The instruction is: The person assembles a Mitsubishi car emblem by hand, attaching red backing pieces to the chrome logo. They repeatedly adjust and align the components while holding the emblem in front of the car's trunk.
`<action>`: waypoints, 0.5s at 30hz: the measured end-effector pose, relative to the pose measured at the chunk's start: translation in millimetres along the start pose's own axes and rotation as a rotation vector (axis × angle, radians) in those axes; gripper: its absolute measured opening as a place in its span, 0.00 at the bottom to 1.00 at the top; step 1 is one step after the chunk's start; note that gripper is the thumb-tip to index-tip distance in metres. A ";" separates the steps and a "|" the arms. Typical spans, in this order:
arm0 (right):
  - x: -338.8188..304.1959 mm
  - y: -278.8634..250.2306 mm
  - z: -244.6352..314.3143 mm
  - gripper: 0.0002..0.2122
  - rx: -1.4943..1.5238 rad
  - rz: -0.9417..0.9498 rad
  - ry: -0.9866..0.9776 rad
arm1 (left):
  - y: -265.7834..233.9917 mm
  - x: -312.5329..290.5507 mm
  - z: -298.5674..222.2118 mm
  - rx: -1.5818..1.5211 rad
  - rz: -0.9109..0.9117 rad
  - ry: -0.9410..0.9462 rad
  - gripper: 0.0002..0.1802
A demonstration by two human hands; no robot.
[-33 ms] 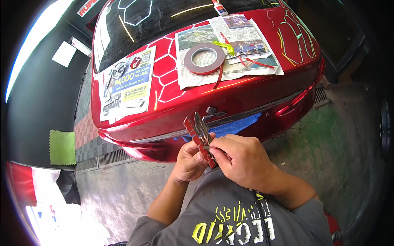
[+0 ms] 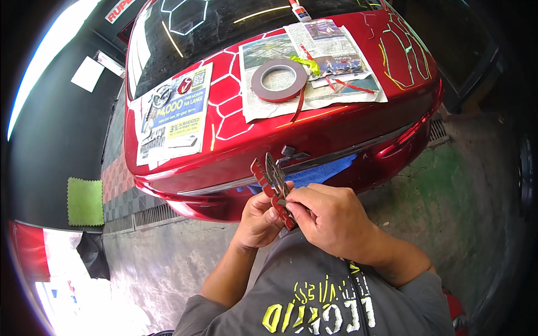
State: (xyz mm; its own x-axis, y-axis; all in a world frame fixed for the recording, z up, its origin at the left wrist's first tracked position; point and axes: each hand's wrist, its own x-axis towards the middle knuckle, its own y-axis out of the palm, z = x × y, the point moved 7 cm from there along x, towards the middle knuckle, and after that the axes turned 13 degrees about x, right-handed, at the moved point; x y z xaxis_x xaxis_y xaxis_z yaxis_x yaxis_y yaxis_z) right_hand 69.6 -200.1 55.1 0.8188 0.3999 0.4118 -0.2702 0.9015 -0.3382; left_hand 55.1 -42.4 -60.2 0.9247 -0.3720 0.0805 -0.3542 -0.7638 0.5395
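Note:
Close to my chest, my left hand (image 2: 260,221) grips a curved dark-grey lattice piece (image 2: 276,175), perhaps a car trim part, lined along one edge with short red tape strips (image 2: 261,177). My right hand (image 2: 333,215) is closed too, its thumb and forefinger pinching at the piece's lower part. Whatever small bit lies between those fingertips is hidden. Beyond my hands, a wide roll of grey tape with red backing (image 2: 258,87) lies on a newspaper (image 2: 253,109). Cut red strips (image 2: 354,87) and a crumpled yellow-green scrap (image 2: 311,66) lie beside it.
The newspaper rests on a red car's rear lid (image 2: 235,154). Another sheet (image 2: 197,101) at left bears small silvery parts (image 2: 162,96). A white bottle (image 2: 301,12) stands farther back. A blue cloth (image 2: 328,171) hangs near the bumper. A drain grating (image 2: 140,217) crosses the floor.

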 end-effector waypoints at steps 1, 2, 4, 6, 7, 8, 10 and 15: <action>-0.2 -0.2 -0.5 0.03 -0.001 0.004 0.006 | -0.4 0.6 0.3 0.004 0.001 -0.002 0.36; -0.2 -0.1 -1.0 0.03 0.001 0.009 0.012 | -0.5 1.1 0.5 0.002 0.002 -0.009 0.36; 0.0 0.5 -1.9 0.03 0.005 0.020 0.024 | -0.8 1.8 0.6 -0.003 0.004 -0.022 0.36; 0.0 0.5 -2.6 0.03 0.003 0.025 0.030 | -1.6 2.3 -0.1 0.017 -0.009 -0.023 0.35; 0.0 0.4 -3.2 0.03 0.001 0.027 0.034 | -1.8 3.1 -0.3 0.026 -0.014 -0.024 0.35; 0.0 0.2 -3.8 0.03 -0.014 0.026 0.036 | -2.2 4.4 -2.4 0.074 -0.039 -0.014 0.35; -0.2 -0.2 -5.6 0.03 -0.045 0.022 0.041 | -0.9 7.5 -8.4 0.171 -0.086 0.006 0.33; -2.1 3.9 2.5 0.05 -0.254 0.019 -0.160 | -2.9 5.0 -14.7 0.261 -0.144 -0.011 0.29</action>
State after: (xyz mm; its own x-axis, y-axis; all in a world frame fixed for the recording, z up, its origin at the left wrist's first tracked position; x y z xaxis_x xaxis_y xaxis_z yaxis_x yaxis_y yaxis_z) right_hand 65.5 -197.0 55.0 0.7194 0.4556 0.5243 -0.1328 0.8311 -0.5400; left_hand 62.7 -34.3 -49.0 0.9670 -0.2545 0.0088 -0.2445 -0.9183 0.3113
